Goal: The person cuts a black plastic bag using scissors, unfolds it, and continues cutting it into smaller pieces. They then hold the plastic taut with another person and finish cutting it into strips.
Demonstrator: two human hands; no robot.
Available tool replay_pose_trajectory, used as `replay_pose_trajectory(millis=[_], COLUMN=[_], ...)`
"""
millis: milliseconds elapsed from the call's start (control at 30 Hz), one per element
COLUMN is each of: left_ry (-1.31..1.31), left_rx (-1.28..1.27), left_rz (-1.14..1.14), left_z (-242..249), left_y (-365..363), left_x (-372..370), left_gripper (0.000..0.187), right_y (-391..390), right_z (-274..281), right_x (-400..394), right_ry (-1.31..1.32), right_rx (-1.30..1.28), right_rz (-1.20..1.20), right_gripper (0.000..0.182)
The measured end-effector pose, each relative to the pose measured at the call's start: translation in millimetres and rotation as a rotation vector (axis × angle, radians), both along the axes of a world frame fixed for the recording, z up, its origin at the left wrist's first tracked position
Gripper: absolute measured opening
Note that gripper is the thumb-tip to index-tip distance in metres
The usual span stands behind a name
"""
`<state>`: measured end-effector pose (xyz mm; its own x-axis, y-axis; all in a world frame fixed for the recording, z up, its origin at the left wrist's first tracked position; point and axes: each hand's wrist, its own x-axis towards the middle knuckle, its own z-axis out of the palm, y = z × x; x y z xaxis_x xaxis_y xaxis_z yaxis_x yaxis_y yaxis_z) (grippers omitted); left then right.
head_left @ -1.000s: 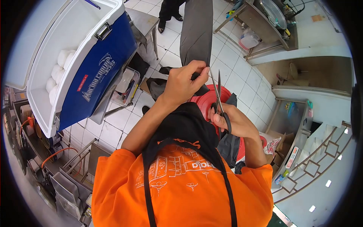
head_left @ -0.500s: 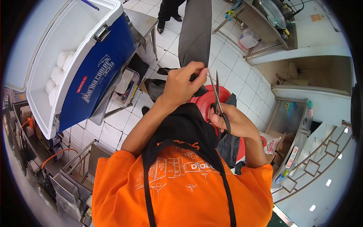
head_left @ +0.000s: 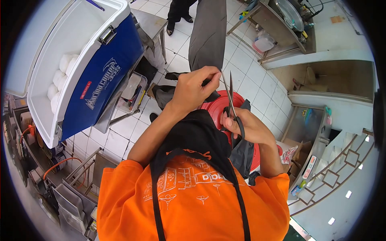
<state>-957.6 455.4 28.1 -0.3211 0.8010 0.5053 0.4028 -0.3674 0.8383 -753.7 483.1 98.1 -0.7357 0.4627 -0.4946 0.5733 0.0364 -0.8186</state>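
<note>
My left hand (head_left: 195,89) is closed in a pinch at the lower edge of a long, dark grey sheet (head_left: 208,36), which looks like thin plastic and stretches away to the top of the view. In my right hand (head_left: 251,127) is a pair of scissors (head_left: 230,96) with black handles, fingers wrapped round them. Their blades stand apart and point away from me; one tip is close to my left fingertips and the sheet's corner. Below the scissors is a red round lid or stool (head_left: 211,105), partly hidden by my hands.
A blue and white cooler (head_left: 114,76) stands open at left, with white rounded bundles (head_left: 60,80) inside. Another person's dark trousers and shoes (head_left: 171,28) show at the top. Metal tables (head_left: 277,28) and a shelf (head_left: 307,132) line the right. Dark plastic (head_left: 242,158) lies beside my lap.
Hardly anything differs. The scissors and my right hand have shifted very slightly, and the grey sheet has more creases near its lower end. My left hand keeps its pinch.
</note>
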Motion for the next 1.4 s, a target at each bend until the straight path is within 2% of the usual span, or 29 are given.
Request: replay_pose_trajectory(millis=[100, 200, 267, 300, 333, 400, 433, 500, 533, 567, 633, 667, 700, 733, 800, 833, 867, 933, 1000, 1033, 1067, 1133, 1200, 1267, 1333, 1400], left_ry=[0.002, 0.013, -0.078, -0.120, -0.107, 0.271, 0.363, 0.459, 0.491, 0.451, 0.237, 0.187, 0.143, 0.049, -0.172, -0.284, -0.259, -0.437, -0.495, -0.516, -0.545, -0.568, -0.579, -0.628, -0.684, -0.752], left_rx=[0.081, 0.093, -0.316, -0.480, -0.467, -0.793, -0.883, -1.019, -1.125, -1.094, -1.083, -1.029, -0.980, -1.024, -1.047, -1.005, -1.076, -1.137, -1.113, -1.079, -1.044, -1.052, -0.939, -0.846, -0.777, -0.739], left_rz=[0.000, 0.023, 0.066, 0.071, 0.076, -0.038, -0.142, -0.300, -0.348, -0.293, -0.360, -0.329, -0.294, -0.288, -0.246, -0.208, -0.140, -0.032, 0.034, 0.083, 0.127, 0.190, 0.217, 0.250, 0.228, 0.162], left_z=[-4, -20, -29, -39, -56, -97, -108, -198, -241, -257, -287, -300, -311, -315, -300, -284, -267, -216, -186, -176, -168, -155, -159, -165, -170, -187], left_y=[10, 23, 29, 35, 48, 79, 95, 126, 132, 119, 91, 71, 48, 30, -6, -18, -26, -30, -25, -21, -18, 1, 29, 64, 110, 162], left_x=[3, 1, -3, -6, -8, -3, -1, -2, 2, 4, -2, -5, -11, -18, -31, -37, -42, -44, -47, -46, -44, -47, -51, -55, -64, -85], left_gripper=[0.008, 0.010, 0.021, 0.045, 0.045, 0.071, 0.083, 0.075, 0.060, 0.051, 0.043, 0.041, 0.040, 0.042, 0.046, 0.048, 0.051, 0.050, 0.049, 0.049, 0.049, 0.049, 0.050, 0.050, 0.052, 0.046], right_y=[16, 35, 52, 58, 66, 78, 84, 99, 110, 120, 139, 151, 161, 172, 193, 209, 229, 265, 321, 350, 371, 419, 469, 508, 542, 570], right_z=[-4, -16, -22, -32, -36, -43, -49, -65, -79, -99, -155, -182, -209, -235, -279, -296, -310, -329, -336, -351, -337, -299, -277, -242, -218, -208], right_x=[-6, -15, -22, -22, -22, -21, -19, -15, -15, -14, -12, -11, -10, -11, -14, -24, -37, -54, -85, -99, -113, -147, -181, -217, -256, -283], right_ry=[-0.037, -0.014, -0.020, 0.009, 0.025, 0.010, 0.003, -0.020, -0.028, 0.003, 0.114, 0.098, 0.110, 0.121, 0.160, 0.178, 0.203, 0.243, 0.198, 0.265, 0.285, 0.093, 0.056, -0.069, -0.053, -0.079], right_rx=[-0.107, -0.227, -0.172, -0.156, -0.146, -0.138, -0.141, 0.041, 0.039, 0.017, -0.072, -0.103, -0.167, -0.232, -0.280, -0.256, -0.226, -0.231, 0.037, 0.223, 0.240, 0.538, 0.767, 0.911, 1.003, 1.071], right_rz=[-0.016, -0.157, -0.230, -0.304, -0.300, -0.343, -0.342, -0.318, -0.298, -0.397, -0.592, -0.573, -0.650, -0.732, -0.736, -0.781, -0.825, -0.850, -0.771, -0.685, -0.672, -0.332, -0.088, 0.100, 0.205, 0.317], right_gripper=[0.066, 0.065, 0.064, 0.063, 0.063, 0.064, 0.064, 0.060, 0.060, 0.058, 0.050, 0.050, 0.048, 0.047, 0.046, 0.047, 0.047, 0.045, 0.042, 0.041, 0.041, 0.045, 0.052, 0.056, 0.058, 0.061])
